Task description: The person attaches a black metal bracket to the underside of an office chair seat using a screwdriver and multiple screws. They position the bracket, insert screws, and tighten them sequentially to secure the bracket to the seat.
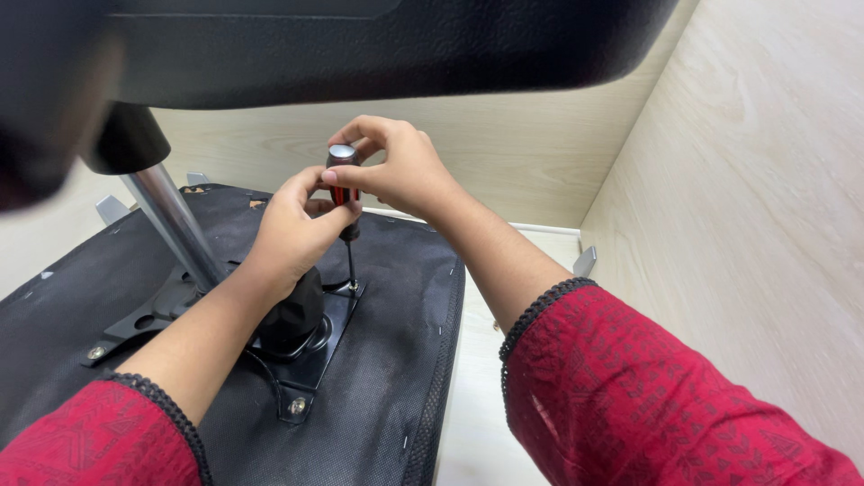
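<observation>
Wooden corner: both hands (pixel 360 193) grip upright screwdriver (pixel 344 184).

A single view is given, taken from a camera worn on the head and aimed downward and forward. The scene is seen at close range. The left hand (pixel 292 236) and right hand (pixel 400 166) are framed near the centre, with both red sleeves cut off at the near edge. The upturned chair seat (pixel 396 360) is seen on the left, pale wooden panels on the far and right sides. The top is blocked by a dark, blurred chair part.
</observation>
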